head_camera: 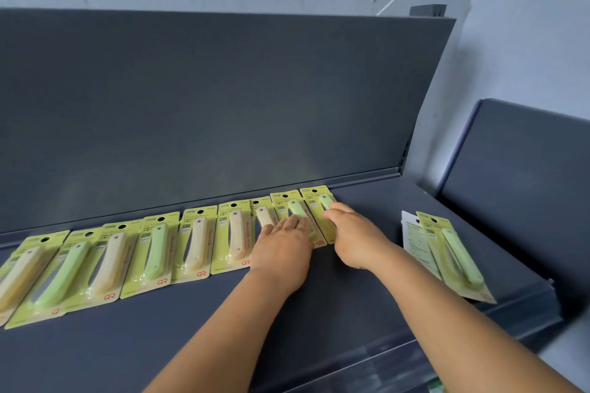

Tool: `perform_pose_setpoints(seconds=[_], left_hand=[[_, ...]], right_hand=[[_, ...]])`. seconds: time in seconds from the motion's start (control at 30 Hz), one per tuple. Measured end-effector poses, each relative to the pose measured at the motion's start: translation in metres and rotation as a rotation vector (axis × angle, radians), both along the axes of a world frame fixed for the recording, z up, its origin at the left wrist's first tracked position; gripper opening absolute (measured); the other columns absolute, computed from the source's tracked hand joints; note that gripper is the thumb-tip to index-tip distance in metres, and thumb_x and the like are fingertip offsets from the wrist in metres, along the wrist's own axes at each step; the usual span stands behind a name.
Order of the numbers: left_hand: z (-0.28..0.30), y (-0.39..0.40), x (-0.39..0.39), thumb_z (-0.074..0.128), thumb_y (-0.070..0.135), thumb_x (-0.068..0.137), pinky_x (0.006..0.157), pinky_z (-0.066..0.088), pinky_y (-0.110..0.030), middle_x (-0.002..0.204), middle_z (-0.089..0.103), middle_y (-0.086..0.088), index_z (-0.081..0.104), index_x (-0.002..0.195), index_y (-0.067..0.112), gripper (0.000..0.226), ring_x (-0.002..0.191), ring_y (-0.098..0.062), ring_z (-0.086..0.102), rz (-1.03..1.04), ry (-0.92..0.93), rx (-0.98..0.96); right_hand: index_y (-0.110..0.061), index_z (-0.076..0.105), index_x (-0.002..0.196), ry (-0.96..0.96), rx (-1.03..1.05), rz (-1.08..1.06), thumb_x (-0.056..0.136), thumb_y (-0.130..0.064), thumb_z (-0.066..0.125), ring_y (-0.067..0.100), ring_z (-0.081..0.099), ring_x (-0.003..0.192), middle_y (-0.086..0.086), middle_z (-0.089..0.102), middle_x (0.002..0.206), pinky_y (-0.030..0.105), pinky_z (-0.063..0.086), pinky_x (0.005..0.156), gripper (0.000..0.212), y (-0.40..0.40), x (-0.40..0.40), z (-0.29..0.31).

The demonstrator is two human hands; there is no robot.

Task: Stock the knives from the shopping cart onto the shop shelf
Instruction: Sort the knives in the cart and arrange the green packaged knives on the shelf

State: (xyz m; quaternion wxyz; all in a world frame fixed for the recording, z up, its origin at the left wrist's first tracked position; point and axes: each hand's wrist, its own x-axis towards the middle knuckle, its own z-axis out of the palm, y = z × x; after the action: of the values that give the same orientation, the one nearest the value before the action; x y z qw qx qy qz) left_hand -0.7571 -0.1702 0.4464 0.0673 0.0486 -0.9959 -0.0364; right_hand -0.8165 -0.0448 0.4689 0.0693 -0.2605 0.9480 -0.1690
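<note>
Several fruit knives in yellow-green blister cards lie in an overlapping row (153, 252) along the back of the dark grey shelf (191, 313). Some handles are cream, some green. My left hand (282, 249) rests flat on a cream-handled pack (263, 214) and a green-handled pack (295, 207) near the row's right end. My right hand (354, 236) lies on the last green-handled pack (322, 201), fingers curled over its right edge. Apart from the row, at the shelf's right end, lies another green-handled pack (459, 258) on top of a white card.
The shelf's upright back panel (223, 99) rises behind the row. A second dark shelf section (517, 175) stands to the right, past the shelf's end. The front lip (367, 357) runs below my forearms. A pale wall is behind.
</note>
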Motion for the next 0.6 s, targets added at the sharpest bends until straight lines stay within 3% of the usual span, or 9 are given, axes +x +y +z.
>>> perform_pose_setpoints(seconds=[0.17,0.3,0.43,0.5,0.6], left_hand=[[0.009,0.01,0.003,0.033,0.028,0.101,0.118,0.012,-0.034,0.159,0.015,-0.004,0.015,0.151,0.013,0.055,0.146,-0.019,0.012,-0.039,0.014,0.043],[0.023,0.048,0.003,0.042,0.032,0.098,0.107,0.03,-0.031,0.145,0.04,-0.003,0.03,0.145,0.018,0.051,0.134,-0.021,0.034,-0.215,0.118,0.219],[0.024,0.098,-0.001,0.045,0.039,0.095,0.085,0.046,-0.036,0.11,0.06,-0.009,0.047,0.122,0.014,0.037,0.107,-0.028,0.054,-0.25,0.023,0.329],[0.019,0.116,-0.005,0.049,0.041,0.092,0.076,0.045,-0.035,0.108,0.061,-0.009,0.047,0.112,0.013,0.035,0.101,-0.029,0.057,-0.218,-0.027,0.387],[0.015,0.134,-0.011,0.056,0.03,0.086,0.078,0.048,-0.036,0.112,0.061,-0.009,0.043,0.112,0.015,0.033,0.102,-0.028,0.059,-0.135,-0.037,0.543]], right_hand=[[-0.022,0.03,0.145,0.037,-0.071,0.011,0.091,-0.001,0.042,0.018,0.029,0.138,-0.012,0.02,0.155,0.032,0.034,0.107,0.059,0.014,0.008,0.006],[-0.017,0.029,0.146,0.105,-0.035,-0.071,0.095,-0.011,0.044,0.018,0.021,0.143,-0.002,0.024,0.155,0.031,0.023,0.114,0.053,0.051,0.018,0.017],[-0.018,0.031,0.144,0.065,0.106,-0.314,0.093,-0.02,0.047,0.025,0.027,0.138,0.001,0.028,0.151,0.036,0.029,0.11,0.054,0.102,0.021,0.014],[-0.02,0.033,0.143,-0.005,0.137,-0.379,0.092,-0.02,0.045,0.028,0.034,0.132,0.0,0.027,0.151,0.038,0.035,0.107,0.053,0.119,0.024,0.01],[-0.021,0.028,0.148,-0.047,0.074,-0.363,0.093,-0.012,0.042,0.027,0.029,0.134,-0.008,0.016,0.155,0.036,0.033,0.11,0.057,0.133,0.027,0.004]])
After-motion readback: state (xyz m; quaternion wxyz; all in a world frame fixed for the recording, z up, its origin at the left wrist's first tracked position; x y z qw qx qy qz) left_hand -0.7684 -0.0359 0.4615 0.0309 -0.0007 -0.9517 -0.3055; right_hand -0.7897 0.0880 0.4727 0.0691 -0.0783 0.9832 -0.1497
